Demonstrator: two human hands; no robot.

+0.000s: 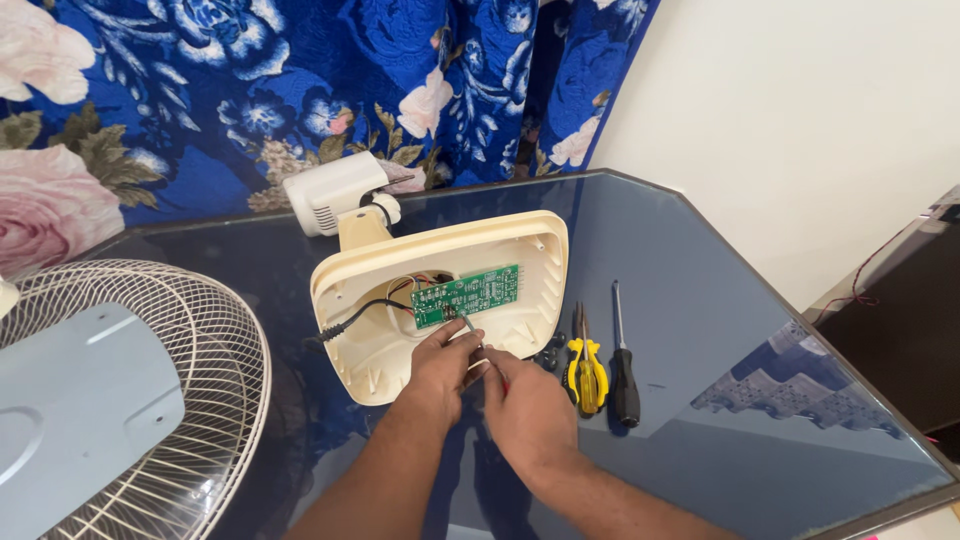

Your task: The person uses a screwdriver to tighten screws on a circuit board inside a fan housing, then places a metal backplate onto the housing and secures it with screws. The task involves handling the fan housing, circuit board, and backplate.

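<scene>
The left hand point(440, 365) rests on the near rim of a cream plastic fan base shell point(545, 245) that lies upturned and open on a dark glass tabletop point(720, 290); its fingers are curled and pressed together, with the tips close around a thin metal screwdriver shaft point(468, 323). The right hand point(530, 410) sits just beside it, touching the left hand, fingers bunched around what looks like the red handle of that tool, mostly hidden under the palm. The shaft slants up from between the two hands, and its tip meets the lower edge of a green rectangular circuit board point(467, 294) mounted inside the shell, just beyond the left fingertips. Red and other coloured wires run behind the board, and a black cable point(350, 315) leaves the shell on the far left of the left fingers. To the right of the right hand's fingers lie yellow-handled pliers point(587, 370) and, just past them, a black-handled screwdriver point(624, 375), side by side on the glass. A few small dark parts point(550, 352) lie between the pliers and the fingers. Well to the left stands a white wire fan guard with a pale blue blade point(90, 400).
</scene>
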